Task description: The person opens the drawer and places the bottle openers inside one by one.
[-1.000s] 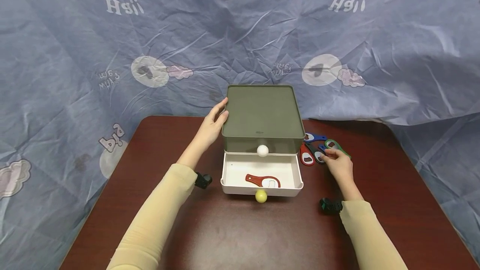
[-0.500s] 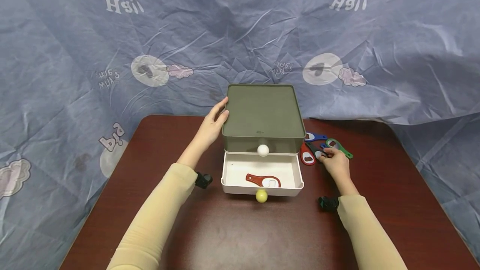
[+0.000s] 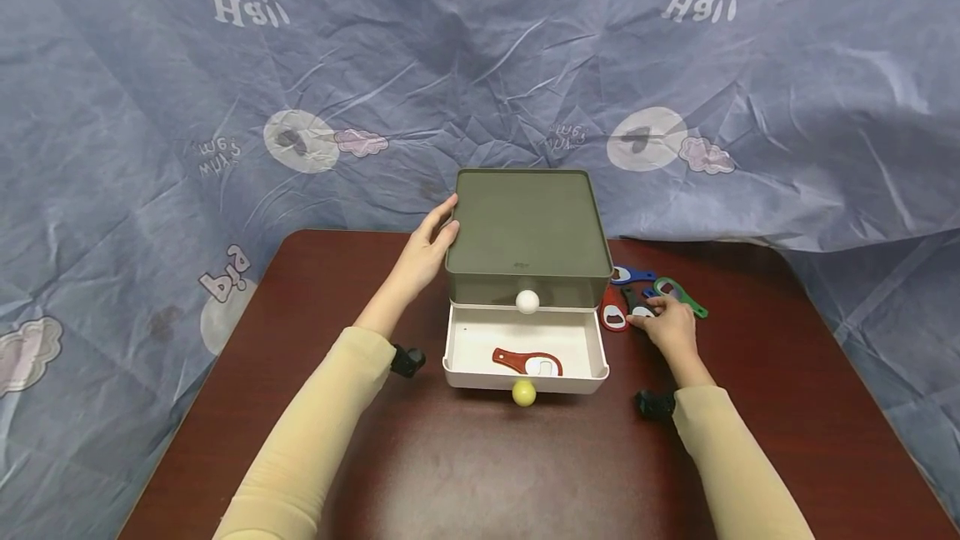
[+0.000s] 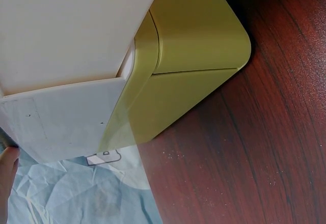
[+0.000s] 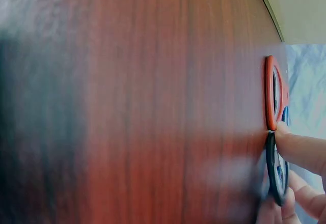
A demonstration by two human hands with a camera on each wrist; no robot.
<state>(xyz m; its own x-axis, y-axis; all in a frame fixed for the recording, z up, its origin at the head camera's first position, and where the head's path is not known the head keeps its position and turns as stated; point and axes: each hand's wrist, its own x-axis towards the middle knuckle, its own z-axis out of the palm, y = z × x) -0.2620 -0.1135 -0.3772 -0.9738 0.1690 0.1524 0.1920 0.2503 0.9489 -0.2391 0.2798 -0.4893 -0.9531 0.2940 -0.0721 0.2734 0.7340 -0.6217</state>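
My left hand [image 3: 425, 250] rests against the left side of an olive-green drawer box [image 3: 532, 223], its fingers fairly straight. Below the box's white knob [image 3: 527, 302], a white drawer [image 3: 467, 338] with a yellow knob [image 3: 524, 393] stands pulled out. Inside it lies a red bottle opener [image 3: 527, 362]. To the right of the box, my right hand [image 3: 672, 330] pinches the round end of a black bottle opener [image 5: 271, 170] between thumb and fingers. Another red bottle opener [image 3: 613, 312] lies close beside it. The hand partly covers a small blue piece [image 3: 648, 293].
Behind the right hand lie a blue bottle opener [image 3: 632, 275] and a green one [image 3: 681, 297]. All stand on a dark red-brown wooden table [image 3: 480, 465]. A printed blue-grey cloth [image 3: 360, 65] hangs along the table's back edge.
My right hand has shifted slightly left, and the black bottle opener has turned a little with its handle swinging right. The left hand, box and drawer have stayed in place.
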